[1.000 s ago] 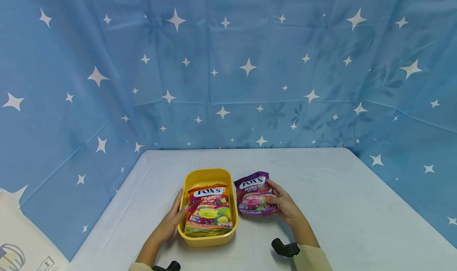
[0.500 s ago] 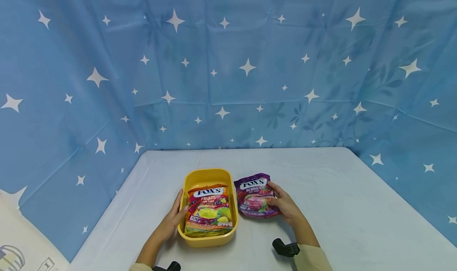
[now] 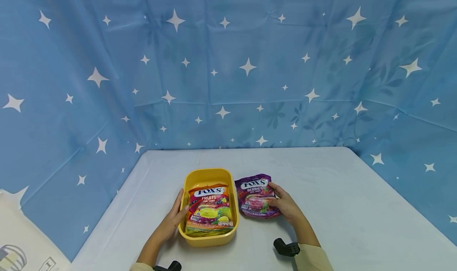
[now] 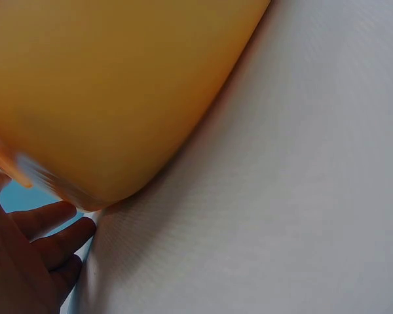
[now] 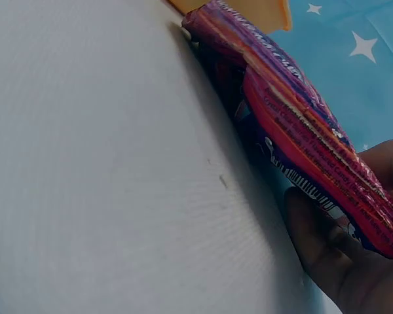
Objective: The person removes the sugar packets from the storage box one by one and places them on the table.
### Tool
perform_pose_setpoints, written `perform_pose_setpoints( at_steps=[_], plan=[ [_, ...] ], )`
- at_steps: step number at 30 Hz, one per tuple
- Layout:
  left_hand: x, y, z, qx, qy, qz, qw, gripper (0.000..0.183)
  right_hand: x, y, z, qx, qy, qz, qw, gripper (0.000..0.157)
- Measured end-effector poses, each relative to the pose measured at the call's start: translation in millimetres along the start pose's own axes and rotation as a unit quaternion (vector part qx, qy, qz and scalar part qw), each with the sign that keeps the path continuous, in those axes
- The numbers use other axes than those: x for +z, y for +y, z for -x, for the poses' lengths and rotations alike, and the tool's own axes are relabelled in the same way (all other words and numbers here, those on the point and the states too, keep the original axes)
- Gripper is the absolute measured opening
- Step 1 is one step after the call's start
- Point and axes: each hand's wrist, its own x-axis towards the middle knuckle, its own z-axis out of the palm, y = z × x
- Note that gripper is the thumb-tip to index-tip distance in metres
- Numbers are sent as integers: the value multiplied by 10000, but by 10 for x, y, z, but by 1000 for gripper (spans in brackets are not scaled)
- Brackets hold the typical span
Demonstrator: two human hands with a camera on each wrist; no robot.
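Note:
On the left side of a yellow plastic tub (image 3: 207, 241), my left hand (image 3: 170, 219) grips the wall, thumb over the rim and fingers outside. An orange and red bag of Fox's Fruits candy (image 3: 208, 213) lies face up in the tub. To the right, my right hand (image 3: 285, 204) holds a purple bag of Fox's Berries candy (image 3: 255, 195) by its right edge. The right wrist view shows that bag (image 5: 301, 137) edge-on, tilted, with fingers on both faces. From the left wrist, the tub's outer wall (image 4: 111, 85) fills the upper left, beside the fingers (image 4: 62, 242).
A white cloth-covered table (image 3: 342, 207) spreads under everything. Behind it hangs a blue curtain (image 3: 235, 84) with white stars. Pale printed fabric (image 3: 25, 239) shows at the lower left. Black wrist devices (image 3: 285, 248) sit at the sleeves.
The purple candy bag and my right hand have shifted slightly down toward me and a little right. The left hand and the tub have stayed in place.

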Motion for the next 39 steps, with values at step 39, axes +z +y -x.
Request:
perform_pose_setpoints(
  at_steps=[39],
  plan=[
    [15, 21, 13, 308, 170, -76, 9994, 70, 567, -508, 241, -719, 735, 1214, 9873, 69]
  ],
)
